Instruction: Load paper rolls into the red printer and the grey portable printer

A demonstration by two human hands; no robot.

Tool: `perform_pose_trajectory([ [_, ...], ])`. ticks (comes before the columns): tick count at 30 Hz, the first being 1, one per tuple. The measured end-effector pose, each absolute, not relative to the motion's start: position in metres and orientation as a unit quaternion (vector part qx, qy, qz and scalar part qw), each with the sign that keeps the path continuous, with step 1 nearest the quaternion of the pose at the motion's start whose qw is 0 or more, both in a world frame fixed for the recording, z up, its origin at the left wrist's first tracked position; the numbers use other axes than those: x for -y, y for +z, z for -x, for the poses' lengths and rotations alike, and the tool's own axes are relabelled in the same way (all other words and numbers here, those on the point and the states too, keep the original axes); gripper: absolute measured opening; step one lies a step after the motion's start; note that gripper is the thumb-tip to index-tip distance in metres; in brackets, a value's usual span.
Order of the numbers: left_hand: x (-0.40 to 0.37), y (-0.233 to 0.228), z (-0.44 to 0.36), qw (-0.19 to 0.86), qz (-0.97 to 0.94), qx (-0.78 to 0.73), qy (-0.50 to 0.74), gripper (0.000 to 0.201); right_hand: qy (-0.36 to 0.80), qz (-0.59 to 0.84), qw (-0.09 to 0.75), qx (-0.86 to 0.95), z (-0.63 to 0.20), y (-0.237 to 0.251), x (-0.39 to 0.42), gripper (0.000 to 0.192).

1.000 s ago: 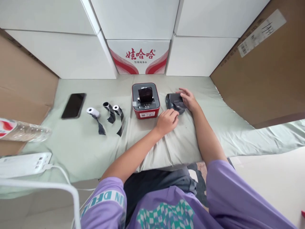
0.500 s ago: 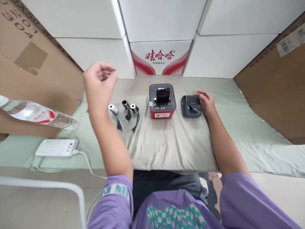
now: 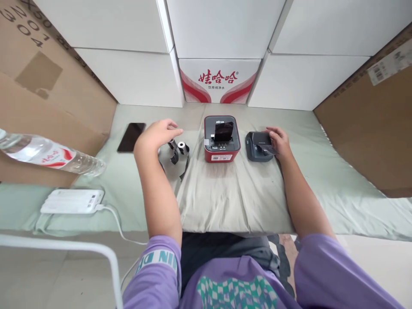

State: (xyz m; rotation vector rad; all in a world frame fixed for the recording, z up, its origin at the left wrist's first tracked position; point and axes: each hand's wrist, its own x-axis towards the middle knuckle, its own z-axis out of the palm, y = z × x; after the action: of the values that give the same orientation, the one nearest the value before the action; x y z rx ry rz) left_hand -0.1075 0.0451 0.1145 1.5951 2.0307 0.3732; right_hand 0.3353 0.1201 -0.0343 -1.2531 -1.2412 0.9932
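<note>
My left hand (image 3: 161,134) is over the small rolls, palm down, fingers stretched out and apart, nothing visible in them. Beneath and beside it stand a white-cored roll (image 3: 182,146) and a dark-cored roll (image 3: 172,146), both trailing black strips; another roll is mostly hidden by the hand. My right hand (image 3: 279,141) is closed at the right edge of a small dark blue printer (image 3: 260,155), gripping its raised translucent lid (image 3: 268,149). Between the hands sits a red and black label printer (image 3: 222,148), with a black piece (image 3: 224,131) standing up from its top.
A black phone (image 3: 131,137) lies left of the rolls. Nearer the left side are a white power bank (image 3: 72,201) with a cable and a tilted water bottle (image 3: 51,154). White boxes (image 3: 222,81) line the back; brown cartons (image 3: 380,128) flank the cloth-covered table (image 3: 222,206).
My left hand has come down and right toward the rolls, its fingers straightening. The phone behind it is now in view. My right hand has stayed at the dark printer.
</note>
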Motion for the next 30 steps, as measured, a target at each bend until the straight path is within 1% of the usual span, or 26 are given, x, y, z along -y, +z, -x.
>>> perform_pose_trajectory([
  [4, -0.048, 0.115, 0.086, 0.25, -0.629, -0.727, 0.117, 0.043, 0.411, 0.524, 0.522, 0.533, -0.337, -0.037, -0.121, 0.048],
  [11, -0.053, 0.112, 0.059, 0.292, -0.657, -0.688, 0.1, 0.049, 0.42, 0.525, 0.525, 0.523, -0.336, -0.034, -0.12, 0.049],
  [17, -0.056, 0.107, 0.049, 0.284, -0.681, -0.669, 0.087, 0.044, 0.41, 0.532, 0.52, 0.528, -0.335, -0.033, -0.119, 0.05],
  [23, -0.058, 0.101, 0.044, 0.269, -0.702, -0.654, 0.086, 0.031, 0.402, 0.527, 0.511, 0.547, -0.338, -0.036, -0.121, 0.049],
  [30, -0.057, 0.104, 0.043, 0.269, -0.702, -0.654, 0.085, 0.033, 0.422, 0.517, 0.527, 0.527, -0.336, -0.034, -0.12, 0.046],
])
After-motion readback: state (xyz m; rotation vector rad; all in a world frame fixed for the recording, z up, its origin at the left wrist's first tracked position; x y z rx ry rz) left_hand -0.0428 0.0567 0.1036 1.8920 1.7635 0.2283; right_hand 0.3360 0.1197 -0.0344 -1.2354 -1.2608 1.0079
